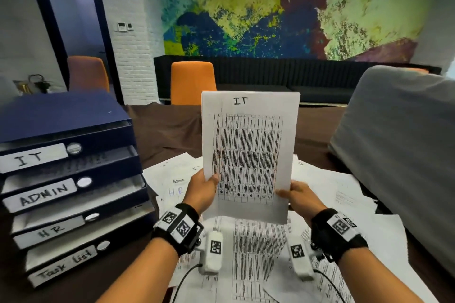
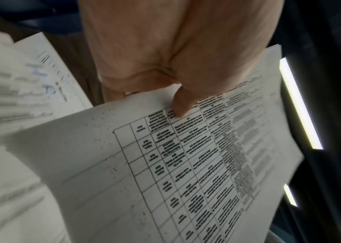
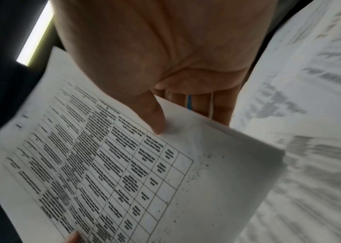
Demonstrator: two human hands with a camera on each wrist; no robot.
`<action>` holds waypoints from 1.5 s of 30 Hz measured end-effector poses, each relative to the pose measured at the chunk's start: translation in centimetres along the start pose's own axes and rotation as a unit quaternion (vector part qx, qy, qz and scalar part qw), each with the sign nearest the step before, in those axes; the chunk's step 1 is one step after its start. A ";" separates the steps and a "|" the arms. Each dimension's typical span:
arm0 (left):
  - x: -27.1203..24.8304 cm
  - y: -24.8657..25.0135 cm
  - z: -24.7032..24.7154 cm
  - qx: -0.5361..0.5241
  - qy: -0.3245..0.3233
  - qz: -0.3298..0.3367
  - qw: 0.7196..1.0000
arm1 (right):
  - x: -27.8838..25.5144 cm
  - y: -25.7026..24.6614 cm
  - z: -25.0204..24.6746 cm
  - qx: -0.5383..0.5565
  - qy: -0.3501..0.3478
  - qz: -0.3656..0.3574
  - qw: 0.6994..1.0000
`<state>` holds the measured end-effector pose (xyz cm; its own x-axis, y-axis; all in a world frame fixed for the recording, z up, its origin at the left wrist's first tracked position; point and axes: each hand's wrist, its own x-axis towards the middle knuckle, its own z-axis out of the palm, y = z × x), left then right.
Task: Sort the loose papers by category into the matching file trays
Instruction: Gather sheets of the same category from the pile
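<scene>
While both hands keep it upright in front of the person, the sheet headed "I.T" (image 1: 248, 155) hangs above the heap of loose papers (image 1: 327, 194) on the brown table (image 1: 167, 128), its printed grid facing the head camera. The left hand (image 1: 202, 190) pinches the lower left edge, thumb (image 2: 181, 105) on the grid and fingers behind; the right hand (image 1: 299, 198) pinches the lower right edge the same way, thumb (image 3: 155, 118) on the front. More than one leaf may be held together; the wrist views hint at layered edges, but I cannot tell. Paper like this is light, limp and easily creased, so gripping both bottom corners probably keeps it flat; held by one corner it would likely droop and catch. The matching tray labelled IT (image 1: 34, 158) is the top one of the dark blue tray stack (image 1: 73, 115) at the left, above ADMIN (image 1: 43, 195), HR (image 1: 50, 230) and Task list (image 1: 64, 264). Its slot looks shallow, so the leading edge should go in level. Room between sheet and stack appears free, and the grey chair back (image 1: 403, 135) stands to the right, apart
</scene>
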<state>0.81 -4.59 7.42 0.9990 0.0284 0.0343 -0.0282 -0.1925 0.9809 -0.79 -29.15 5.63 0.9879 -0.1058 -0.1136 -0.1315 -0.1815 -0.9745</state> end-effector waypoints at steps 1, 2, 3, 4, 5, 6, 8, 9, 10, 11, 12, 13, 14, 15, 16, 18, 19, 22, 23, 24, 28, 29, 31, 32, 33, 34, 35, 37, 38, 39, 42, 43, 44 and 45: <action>0.0 0.2 -0.7 0.004 0.006 0.012 1.000 | 0.0 -0.5 0.2 0.012 0.001 -0.016 1.000; -0.3 0.3 -1.7 0.008 0.012 0.025 1.000 | -0.1 -1.1 0.6 0.024 0.002 -0.028 0.999; -0.6 0.5 -2.5 0.008 0.013 0.042 0.999 | -0.2 -1.7 0.9 0.037 0.003 -0.043 0.998; -1.0 0.7 -3.6 0.011 0.014 0.062 0.998 | -0.2 -2.2 1.4 0.047 -0.001 -0.057 0.997; -1.5 1.0 -4.5 0.022 0.011 0.081 0.996 | -0.3 -2.8 1.7 0.056 -0.009 -0.073 0.996; -2.1 1.3 -5.5 0.038 0.010 0.092 0.995 | -0.4 -3.4 2.3 0.061 -0.023 -0.090 0.994; -3.1 1.8 -7.3 0.059 0.010 0.124 0.990 | -0.7 -4.9 3.5 0.067 -0.055 -0.127 0.988; -3.5 1.8 -8.5 0.058 0.013 0.131 0.990 | -0.9 -5.8 4.3 0.068 -0.074 -0.142 0.985; -4.0 2.0 -9.5 0.042 0.020 0.123 0.991 | -1.0 -6.6 4.9 0.072 -0.090 -0.153 0.982; -4.4 2.0 -10.5 0.017 0.030 0.108 0.994 | -1.3 -7.5 5.6 0.075 -0.109 -0.162 0.978; -5.0 2.1 -11.7 -0.010 0.043 0.086 0.995 | -1.4 -8.2 6.5 0.077 -0.128 -0.172 0.974; -5.6 2.3 -12.6 -0.043 0.057 0.067 0.995 | -1.7 -8.8 7.3 0.075 -0.143 -0.185 0.969; -6.4 2.5 -13.7 -0.073 0.071 0.051 0.993 | -1.8 -9.3 8.3 0.071 -0.158 -0.195 0.966; -7.1 2.8 -14.7 -0.097 0.082 0.047 0.991 | -2.1 -9.8 9.1 0.071 -0.169 -0.200 0.962; -7.7 2.8 -15.6 -0.116 0.098 0.049 0.987 | -2.4 -10.2 10.0 0.074 -0.182 -0.200 0.960; -9.1 2.7 -17.7 -0.150 0.130 0.063 0.978 | -3.3 -11.3 12.0 0.085 -0.208 -0.198 0.954; -9.8 2.6 -18.8 -0.164 0.148 0.070 0.973 | -3.8 -11.9 13.0 0.088 -0.220 -0.199 0.951; -11.6 2.5 -21.5 -0.193 0.190 0.084 0.959 | -5.1 -13.3 15.7 0.102 -0.252 -0.195 0.942; -12.2 2.8 -22.2 -0.200 0.195 0.088 0.956 | -5.4 -13.7 16.4 0.110 -0.264 -0.193 0.938; -12.9 3.1 -22.9 -0.209 0.196 0.093 0.954 | -5.7 -13.9 17.2 0.119 -0.278 -0.188 0.935; -14.8 4.5 -24.8 -0.194 0.212 0.126 0.950 | -6.2 -14.9 19.3 0.132 -0.323 -0.155 0.924; -15.0 4.6 -25.0 -0.187 0.219 0.132 0.948 | -6.2 -15.0 19.8 0.124 -0.322 -0.152 0.926; -15.1 4.5 -25.3 -0.176 0.237 0.143 0.945 | -6.2 -15.1 20.4 0.112 -0.312 -0.156 0.930; -15.1 4.4 -25.3 -0.173 0.242 0.141 0.944 | -6.1 -15.1 20.7 0.115 -0.309 -0.153 0.932; -15.1 4.3 -25.3 -0.176 0.246 0.135 0.944 | -6.1 -15.2 20.8 0.122 -0.308 -0.147 0.932; -15.0 4.4 -25.3 -0.179 0.246 0.132 0.943 | -6.1 -15.3 20.9 0.131 -0.308 -0.140 0.932; -15.0 4.5 -25.3 -0.176 0.248 0.132 0.943 | -6.1 -15.4 20.8 0.137 -0.307 -0.136 0.932; -14.9 4.6 -25.3 -0.170 0.254 0.142 0.942 | -6.3 -15.8 20.7 0.133 -0.306 -0.140 0.932; -14.8 4.6 -25.4 -0.172 0.256 0.149 0.940 | -6.3 -16.1 20.5 0.126 -0.305 -0.149 0.932; -14.8 4.7 -25.4 -0.178 0.256 0.155 0.937 | -6.3 -16.3 20.4 0.118 -0.305 -0.160 0.931; -14.6 4.8 -25.5 -0.182 0.253 0.176 0.934 | -6.3 -17.0 20.1 0.123 -0.309 -0.168 0.928; -14.5 4.8 -25.6 -0.184 0.253 0.179 0.933 | -6.2 -17.2 20.0 0.125 -0.307 -0.172 0.928; -14.3 4.8 -25.8 -0.186 0.255 0.179 0.932 | -6.2 -17.4 20.1 0.125 -0.305 -0.175 0.928; -14.0 4.7 -26.0 -0.189 0.259 0.177 0.930 | -6.2 -17.6 20.2 0.128 -0.304 -0.176 0.928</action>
<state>-14.24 19.59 16.56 0.7766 0.5170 0.3601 -0.4606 0.0760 0.8843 -2.94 -5.55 19.57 0.8404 0.5005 0.2077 0.1550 0.1454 -0.9772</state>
